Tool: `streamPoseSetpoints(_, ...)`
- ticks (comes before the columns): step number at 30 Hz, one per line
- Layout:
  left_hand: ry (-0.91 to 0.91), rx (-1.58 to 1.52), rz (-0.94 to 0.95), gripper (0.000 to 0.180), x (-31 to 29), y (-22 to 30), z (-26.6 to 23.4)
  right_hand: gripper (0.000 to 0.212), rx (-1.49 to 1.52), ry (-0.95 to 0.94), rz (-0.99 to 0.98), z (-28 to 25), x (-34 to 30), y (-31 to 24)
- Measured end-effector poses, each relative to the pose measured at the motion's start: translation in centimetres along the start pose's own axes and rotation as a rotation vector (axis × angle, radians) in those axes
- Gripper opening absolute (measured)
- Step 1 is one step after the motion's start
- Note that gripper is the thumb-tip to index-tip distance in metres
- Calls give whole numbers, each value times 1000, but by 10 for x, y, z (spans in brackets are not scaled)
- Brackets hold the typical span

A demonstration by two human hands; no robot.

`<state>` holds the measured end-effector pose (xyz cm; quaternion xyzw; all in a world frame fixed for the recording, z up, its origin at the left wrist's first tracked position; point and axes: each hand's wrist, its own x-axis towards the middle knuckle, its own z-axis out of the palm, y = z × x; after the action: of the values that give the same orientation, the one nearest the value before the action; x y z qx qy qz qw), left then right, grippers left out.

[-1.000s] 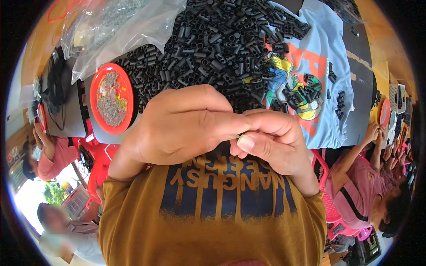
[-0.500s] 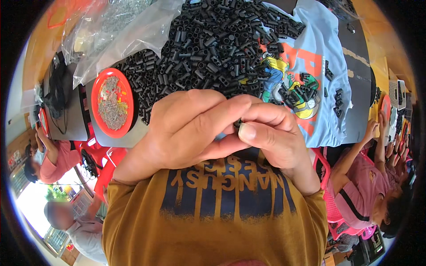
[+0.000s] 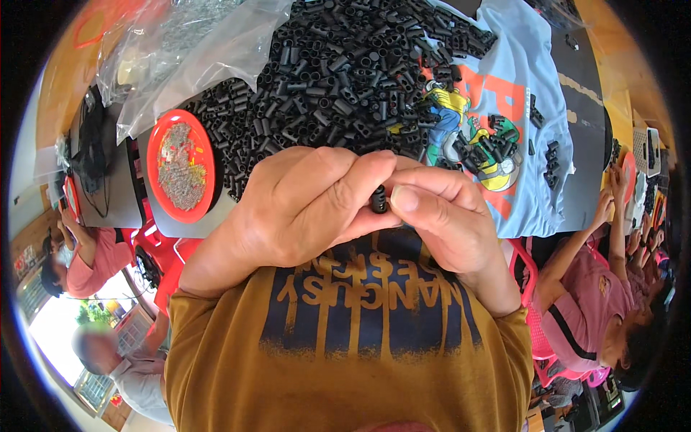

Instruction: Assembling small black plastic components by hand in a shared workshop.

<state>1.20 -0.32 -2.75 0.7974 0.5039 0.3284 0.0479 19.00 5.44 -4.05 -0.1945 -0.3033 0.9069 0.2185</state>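
Both hands meet in front of my chest, above the table's near edge. Between the fingers of my left hand stands a small black plastic cylinder with holes in its side, roughly upright. My right hand is closed in a pinch close against the cylinder's right side, its thumb nail facing up. What lies between the right thumb and forefinger is hidden. Just beyond the hands spreads a large heap of similar black cylinders. To the left is a red plate bearing a pile of tiny grey metal pieces, spring-like in look.
A light blue printed cloth lies on the right of the table with several black cylinders on it. Clear plastic bags lie at the far left. People sit at both sides, one in a pink shirt at right. Red chairs stand nearby.
The black cylinder, mostly hidden before, now shows between my hands. My left fingertips have shifted slightly left and opened a gap from the right thumb.
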Motion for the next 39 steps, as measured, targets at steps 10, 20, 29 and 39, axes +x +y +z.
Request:
streamPoseSetpoints(10, 19, -25, 88, 57, -5, -2, 2, 19, 11, -76, 62, 1, 0, -3)
streamPoseSetpoints(20, 18, -65, 193, 57, 1, -12, 0, 17, -106, -92, 36, -1, 2, -3)
streamPoseSetpoints(29, -282, -349, -12, 45, 5, -2, -10, 21, -305, -97, 8, -2, 0, -3)
streamPoseSetpoints(39, 132, -299, 25, 26, -29, -1, 0, 31, -326, 14, -50, -3, -4, 15)
